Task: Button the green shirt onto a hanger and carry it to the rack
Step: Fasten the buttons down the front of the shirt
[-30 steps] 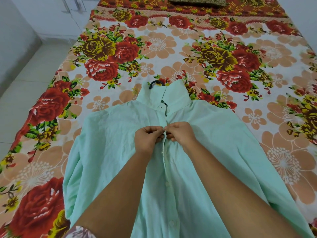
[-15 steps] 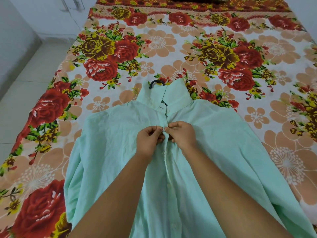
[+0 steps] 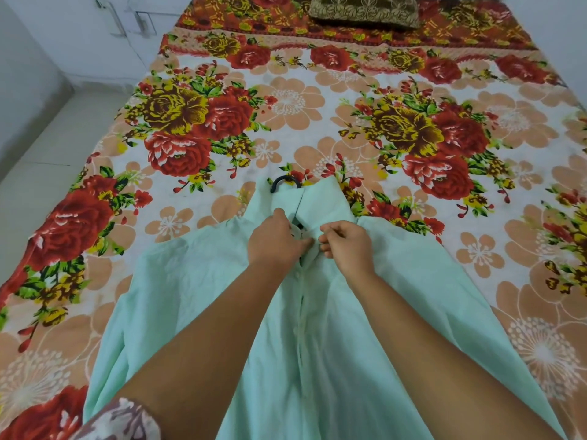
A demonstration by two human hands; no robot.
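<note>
Shirt: a pale mint-green button-front cotton shirt (image 3: 197, 296) lies face up on the bed, collar pointing away from the person, sleeves spread to both sides.
Hanger: a dark plastic hanger hook (image 3: 283, 182) pokes out just past the collar; a bit more of the dark hanger shows in the open neck gap, the rest is hidden inside the shirt.
Left hand: the left hand (image 3: 273, 240) rests on the left side of the placket just below the collar, fingers curled and pinching the fabric edge at the neck opening.
Right hand: the right hand (image 3: 347, 246) sits just beside it on the other side, fingers bent in, nipping the opposite edge of the placket; the two hands nearly touch.
Placket: below the hands the front looks closed, with small white buttons (image 3: 298, 275) in a line; the very top at the collar is open.
Bed: a floral bedsheet with big red and yellow roses on cream and peach (image 3: 286, 103) covers it.
Pillow: a brown patterned cushion (image 3: 365, 9) lies at the far end, well apart from the shirt.
Sleeve: a printed maroon-and-white sleeve (image 3: 120, 420) shows at the person's left arm.
</note>
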